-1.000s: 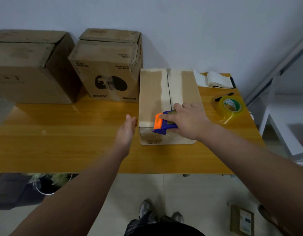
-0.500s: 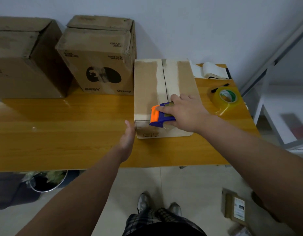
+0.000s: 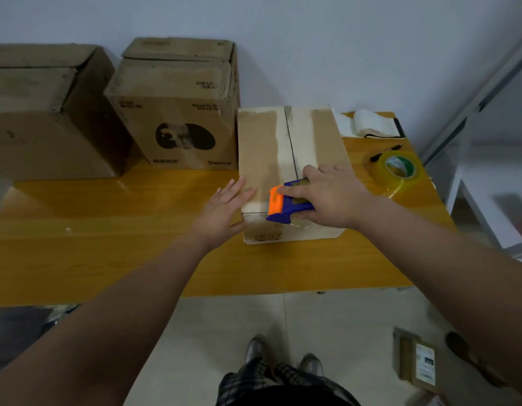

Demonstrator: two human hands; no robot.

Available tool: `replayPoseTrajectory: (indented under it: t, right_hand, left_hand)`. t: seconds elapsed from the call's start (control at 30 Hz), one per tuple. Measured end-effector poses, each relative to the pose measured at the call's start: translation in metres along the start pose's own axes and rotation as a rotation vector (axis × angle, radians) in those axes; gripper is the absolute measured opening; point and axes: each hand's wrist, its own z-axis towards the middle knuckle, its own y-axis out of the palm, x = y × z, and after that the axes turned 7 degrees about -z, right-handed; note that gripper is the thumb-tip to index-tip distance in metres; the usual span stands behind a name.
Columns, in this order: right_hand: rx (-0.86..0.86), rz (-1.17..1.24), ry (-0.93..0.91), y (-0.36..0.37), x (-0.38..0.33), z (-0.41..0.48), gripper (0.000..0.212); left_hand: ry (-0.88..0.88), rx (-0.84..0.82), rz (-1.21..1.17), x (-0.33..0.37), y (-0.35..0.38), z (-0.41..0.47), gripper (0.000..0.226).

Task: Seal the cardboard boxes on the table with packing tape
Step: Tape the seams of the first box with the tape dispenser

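A low cardboard box (image 3: 262, 148) sits on the wooden table (image 3: 107, 253), at about 1 o'clock from the person, with its top flaps closed and a dark seam running down the middle. The right hand (image 3: 330, 197) curls around a blue and orange tape dispenser (image 3: 283, 205) and holds it on the box top at the near end of the seam, orange end pointing to 9 o'clock. The left hand (image 3: 221, 209) is open, fingers straight, and rests against the box's near left corner.

At 10 o'clock from the low box, a taller printed box (image 3: 177, 112) stands just beside it, flaps closed. Farther toward 9 o'clock is a large plain box (image 3: 43, 118). At 3 o'clock from the low box, a roll of clear tape (image 3: 399, 171) lies near the table's right edge, a black pen (image 3: 386, 152) just behind it. A white folded cloth (image 3: 368, 124) lies at 2 o'clock, by the wall. On the floor at 5 o'clock lies a small labelled parcel (image 3: 418, 358).
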Motion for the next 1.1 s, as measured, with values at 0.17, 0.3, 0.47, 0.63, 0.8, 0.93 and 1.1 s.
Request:
replayPoseTrajectory:
  t: [0.17, 0.3, 0.47, 0.63, 0.8, 0.93, 1.1]
  right_hand:
    - [-0.01, 0.016, 0.004, 0.0, 0.001, 0.002, 0.062]
    - [-0.019, 0.017, -0.009, 0.0, 0.003, 0.004, 0.062]
    - [-0.01, 0.006, -0.012, 0.001, 0.002, 0.004, 0.062]
    - [0.002, -0.012, -0.008, 0.003, 0.0, 0.002, 0.063]
    - [0.007, -0.069, -0.018, 0.005, -0.003, 0.0, 0.068]
    - [0.003, -0.095, -0.05, 0.005, -0.001, -0.006, 0.071]
    - [0.06, -0.081, -0.079, -0.004, 0.009, -0.015, 0.07]
  left_hand:
    - [0.068, -0.038, 0.182, -0.002, 0.002, 0.012, 0.097]
    - [0.097, -0.034, 0.225, 0.0, 0.002, 0.013, 0.099]
    - [0.306, 0.151, 0.144, 0.008, 0.001, -0.008, 0.056]
    - [0.401, 0.209, 0.174, 0.01, -0.002, -0.01, 0.044]
    - [0.142, 0.025, 0.231, 0.014, 0.0, -0.007, 0.064]
    - [0.032, 0.077, 0.28, 0.035, 0.005, 0.002, 0.062]
    - [-0.059, 0.094, 0.334, 0.043, 0.005, 0.0, 0.061]
